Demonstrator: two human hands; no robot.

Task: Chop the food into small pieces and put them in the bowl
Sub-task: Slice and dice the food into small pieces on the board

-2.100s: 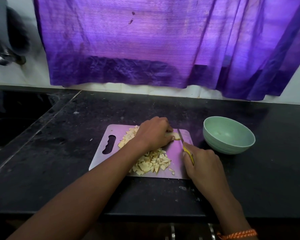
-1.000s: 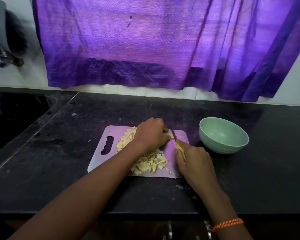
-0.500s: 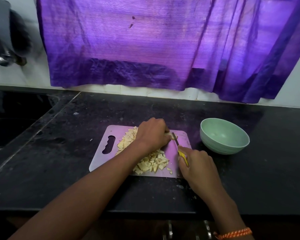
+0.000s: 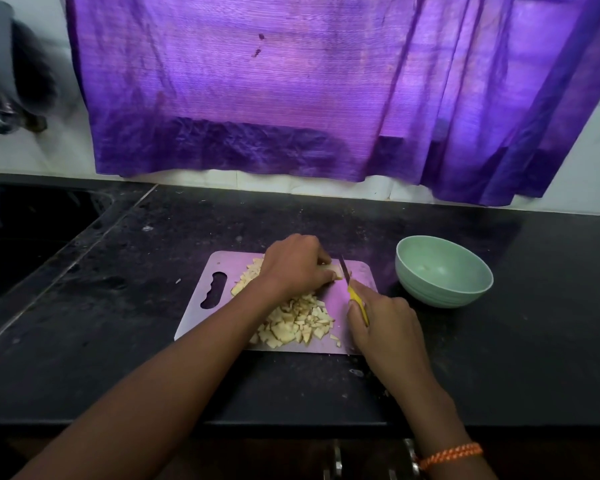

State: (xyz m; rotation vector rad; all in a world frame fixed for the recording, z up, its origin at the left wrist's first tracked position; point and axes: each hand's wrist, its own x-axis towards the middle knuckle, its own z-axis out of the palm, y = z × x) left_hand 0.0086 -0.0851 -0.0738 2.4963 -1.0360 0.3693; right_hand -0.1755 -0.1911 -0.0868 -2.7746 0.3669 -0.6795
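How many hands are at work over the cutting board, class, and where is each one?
2. The left hand holds down the uncut food at the board's far side. The right hand grips the yellow-handled knife at the board's right edge, beside the green bowl.

No readable text, labels, brands or nos. anywhere. Board point(image 4: 201, 320), bowl point(image 4: 426, 292) and knife point(image 4: 355, 299) handle look plain; curtain point(image 4: 291, 98) shows only stains, no print. If there's tiny marking on the knife blade, it's prob. too small and blurred to tell.
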